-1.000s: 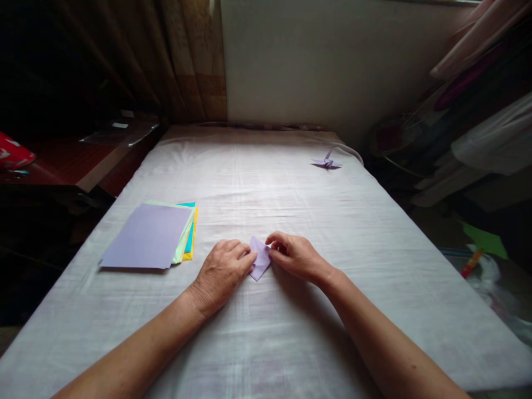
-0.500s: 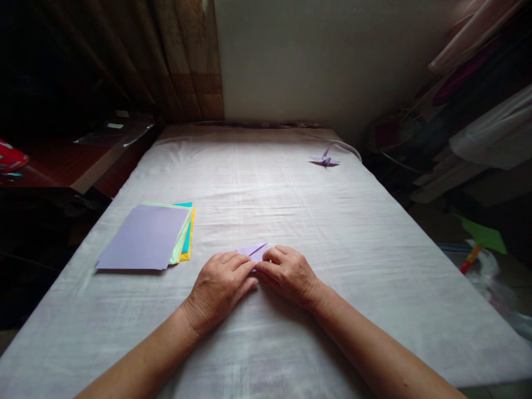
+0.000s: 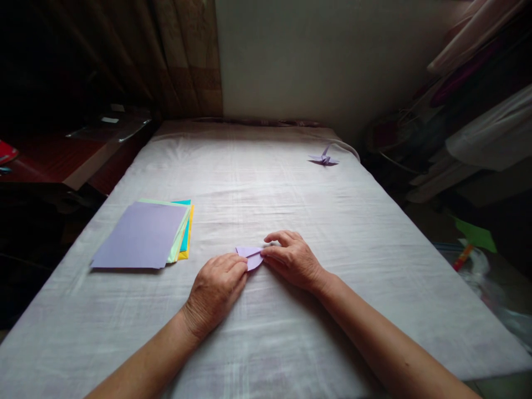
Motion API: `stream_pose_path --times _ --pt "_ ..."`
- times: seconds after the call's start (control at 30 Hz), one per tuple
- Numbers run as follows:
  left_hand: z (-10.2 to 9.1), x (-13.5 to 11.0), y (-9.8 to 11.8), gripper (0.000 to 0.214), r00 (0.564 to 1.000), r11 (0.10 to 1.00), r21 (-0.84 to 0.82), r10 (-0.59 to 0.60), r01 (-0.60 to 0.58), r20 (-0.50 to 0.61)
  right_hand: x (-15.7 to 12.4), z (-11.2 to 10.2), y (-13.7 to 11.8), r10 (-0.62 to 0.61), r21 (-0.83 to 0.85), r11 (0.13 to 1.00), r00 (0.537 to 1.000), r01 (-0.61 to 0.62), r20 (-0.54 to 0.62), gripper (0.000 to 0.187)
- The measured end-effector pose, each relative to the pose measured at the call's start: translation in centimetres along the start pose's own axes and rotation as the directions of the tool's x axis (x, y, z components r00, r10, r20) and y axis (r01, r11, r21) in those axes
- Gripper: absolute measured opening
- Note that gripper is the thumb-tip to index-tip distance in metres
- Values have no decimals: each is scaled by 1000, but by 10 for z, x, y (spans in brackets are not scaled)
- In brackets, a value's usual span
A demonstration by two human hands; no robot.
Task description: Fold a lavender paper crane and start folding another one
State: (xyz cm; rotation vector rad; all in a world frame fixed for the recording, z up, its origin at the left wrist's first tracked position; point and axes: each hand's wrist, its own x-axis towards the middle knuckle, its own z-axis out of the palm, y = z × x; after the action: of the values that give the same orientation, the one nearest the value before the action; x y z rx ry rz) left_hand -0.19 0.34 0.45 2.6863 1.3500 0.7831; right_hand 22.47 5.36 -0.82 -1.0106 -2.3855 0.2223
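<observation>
Right fingers (image 3: 281, 237) shifted, paper (image 3: 254, 261) partly hidden

A folded purple paper bird (image 3: 325, 159) sits far right on the pale cloth (image 3: 332, 205); a stack of coloured sheets (image 3: 137, 235) lies left. Far left, clear plastic packaging (image 3: 124, 131) rests on reddish wood (image 3: 45, 160) near a curtain (image 3: 183, 61). At right hang garments (image 3: 494, 136), with a green piece (image 3: 476, 235) lower down.

Left fingers (image 3: 238, 261) together, right fingers (image 3: 283, 238) curved
</observation>
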Motion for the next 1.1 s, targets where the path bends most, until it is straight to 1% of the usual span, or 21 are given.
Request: stream_pose_path --times 0.1,0.27,0.4,0.47,0.6,0.7,0.8,0.9,0.97,1.07,1.1 --pt "1 1 2 11 999 999 -5 -53 53 1 7 0 3 -28 79 997 999 25 41 15" --pt "6 5 2 14 994 995 22 -100 101 -44 16 -1 1 -9 165 986 993 -10 119 13" --pt "8 7 1 11 989 991 -36 -133 131 -62 18 2 -1 46 187 980 994 -64 100 8" --pt "8 7 0 15 986 988 -60 -147 143 -77 18 3 -1 64 188 979 993 -83 101 5" --pt "8 4 -3 22 983 986 -15 -169 168 -69 16 5 -2 77 202 975 992 -96 99 4" --pt "8 2 -5 21 984 985 11 -172 173 -41 14 8 -2 96 214 971 993 -108 68 10" --pt "8 1 -5 25 981 983 16 -180 182 -75 12 9 -2 91 212 973 995 -96 30 19" --pt "8 1 -5 32 977 983 9 -181 183 -112 11 10 -1 48 182 982 998 -56 47 11" --pt "7 2 -5 29 979 984 -4 -180 181 -98 11 11 -1 40 169 984 997 -50 59 10" --pt "5 4 -5 15 982 982 -29 -188 187 -30 12 11 -4 62 159 985 997 -69 49 9" --pt "4 4 -5 13 982 982 -34 -187 187 -14 12 12 -5 75 155 985 996 -80 43 8"
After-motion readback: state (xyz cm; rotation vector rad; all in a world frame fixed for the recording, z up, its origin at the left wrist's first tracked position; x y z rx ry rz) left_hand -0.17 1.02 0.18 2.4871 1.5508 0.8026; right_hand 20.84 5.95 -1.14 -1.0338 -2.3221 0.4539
